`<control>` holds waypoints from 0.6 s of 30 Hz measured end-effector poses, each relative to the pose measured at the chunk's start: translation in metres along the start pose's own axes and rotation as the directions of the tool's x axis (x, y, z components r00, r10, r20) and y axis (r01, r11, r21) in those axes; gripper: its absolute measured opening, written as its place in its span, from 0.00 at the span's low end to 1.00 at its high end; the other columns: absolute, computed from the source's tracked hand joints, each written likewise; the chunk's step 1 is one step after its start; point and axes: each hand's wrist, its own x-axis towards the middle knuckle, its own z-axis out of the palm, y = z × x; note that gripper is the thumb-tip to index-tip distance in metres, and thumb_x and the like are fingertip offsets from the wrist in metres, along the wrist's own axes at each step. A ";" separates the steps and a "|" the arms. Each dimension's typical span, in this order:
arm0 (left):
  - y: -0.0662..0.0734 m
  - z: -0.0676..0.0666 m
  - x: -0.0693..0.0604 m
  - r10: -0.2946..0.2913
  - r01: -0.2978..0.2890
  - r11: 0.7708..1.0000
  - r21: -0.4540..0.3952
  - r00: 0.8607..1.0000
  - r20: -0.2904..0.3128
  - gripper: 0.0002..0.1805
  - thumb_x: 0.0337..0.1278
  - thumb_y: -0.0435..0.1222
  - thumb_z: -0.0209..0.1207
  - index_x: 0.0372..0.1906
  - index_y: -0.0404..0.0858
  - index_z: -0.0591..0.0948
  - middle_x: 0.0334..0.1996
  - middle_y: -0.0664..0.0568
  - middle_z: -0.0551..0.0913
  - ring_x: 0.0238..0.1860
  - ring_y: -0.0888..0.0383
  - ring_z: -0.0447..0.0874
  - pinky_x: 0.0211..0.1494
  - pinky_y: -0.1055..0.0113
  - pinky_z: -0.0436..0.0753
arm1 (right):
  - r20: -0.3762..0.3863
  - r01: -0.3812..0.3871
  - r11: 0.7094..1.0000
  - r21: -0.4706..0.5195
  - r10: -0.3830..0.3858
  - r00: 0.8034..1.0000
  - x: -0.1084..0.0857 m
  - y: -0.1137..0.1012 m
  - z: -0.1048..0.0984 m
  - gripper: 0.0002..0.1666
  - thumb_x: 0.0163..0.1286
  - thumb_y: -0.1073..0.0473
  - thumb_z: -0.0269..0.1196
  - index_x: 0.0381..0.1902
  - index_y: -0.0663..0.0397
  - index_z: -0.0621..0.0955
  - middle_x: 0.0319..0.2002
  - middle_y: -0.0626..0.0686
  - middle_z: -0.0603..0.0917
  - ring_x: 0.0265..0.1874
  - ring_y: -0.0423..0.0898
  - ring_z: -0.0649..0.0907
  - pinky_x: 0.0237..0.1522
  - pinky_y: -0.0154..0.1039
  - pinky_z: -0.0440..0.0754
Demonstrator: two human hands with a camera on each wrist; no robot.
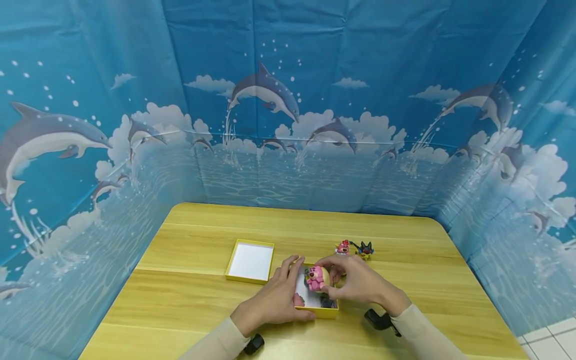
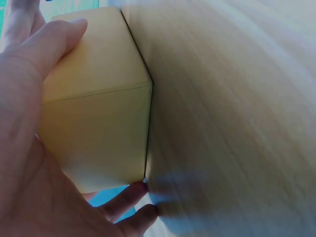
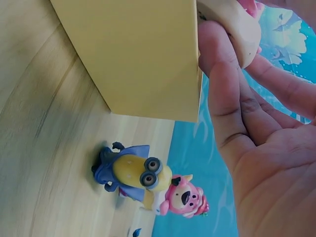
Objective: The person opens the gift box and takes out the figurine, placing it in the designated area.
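Note:
A pink bear figurine (image 1: 316, 278) with a cream-coloured back is pinched between the thumb and fingers of my right hand (image 1: 362, 281), over the opening of a yellow box (image 1: 326, 313). My left hand (image 1: 274, 296) grips that box from its left side, thumb on the near wall and fingers toward the far side. In the left wrist view the thumb lies against the box wall (image 2: 103, 133). Inside the white interior, a pink item (image 1: 298, 300) and a dark item (image 1: 328, 302) show partly; my hands and the bear hide the rest.
A shallow yellow-rimmed tray or lid (image 1: 250, 261), white inside, lies left of the box. Beyond the right hand stand another pink bear figurine (image 1: 342, 247) and a dark-eared figurine (image 1: 365, 250). The right wrist view shows a yellow goggled figurine (image 3: 136, 170) beside the box.

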 end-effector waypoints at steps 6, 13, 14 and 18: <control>0.001 -0.001 0.000 0.010 -0.010 1.000 0.005 1.000 -0.008 0.79 0.58 0.74 0.79 0.99 0.45 0.47 0.97 0.43 0.49 0.85 0.39 0.71 0.83 0.42 0.84 | -0.039 0.014 1.000 -0.002 -0.015 0.999 -0.004 0.003 -0.002 0.30 0.71 0.58 0.81 0.70 0.51 0.89 0.44 0.43 0.95 0.36 0.31 0.89 0.41 0.38 0.92; 0.001 -0.002 -0.001 0.016 -0.016 1.000 -0.005 1.000 -0.005 0.78 0.59 0.74 0.78 0.99 0.45 0.47 0.97 0.42 0.49 0.85 0.38 0.71 0.82 0.40 0.84 | -0.073 0.043 0.999 -0.011 -0.043 0.996 -0.011 0.008 -0.007 0.30 0.73 0.58 0.80 0.71 0.49 0.89 0.40 0.40 0.94 0.35 0.30 0.89 0.45 0.43 0.94; 0.001 -0.002 0.000 0.015 -0.015 1.000 -0.004 1.000 -0.003 0.78 0.59 0.74 0.78 0.99 0.45 0.47 0.97 0.42 0.49 0.85 0.38 0.71 0.82 0.40 0.84 | -0.077 0.045 0.999 -0.014 -0.046 0.996 -0.012 0.009 -0.007 0.30 0.73 0.58 0.80 0.71 0.49 0.89 0.40 0.39 0.93 0.35 0.30 0.89 0.45 0.44 0.94; 0.000 -0.001 0.000 0.009 -0.009 1.000 -0.002 1.000 0.004 0.78 0.59 0.74 0.78 0.99 0.46 0.46 0.97 0.42 0.48 0.86 0.38 0.71 0.83 0.40 0.84 | -0.089 0.040 0.999 -0.015 -0.041 0.995 -0.018 0.012 -0.011 0.31 0.73 0.59 0.81 0.72 0.48 0.88 0.42 0.39 0.93 0.36 0.30 0.88 0.47 0.45 0.93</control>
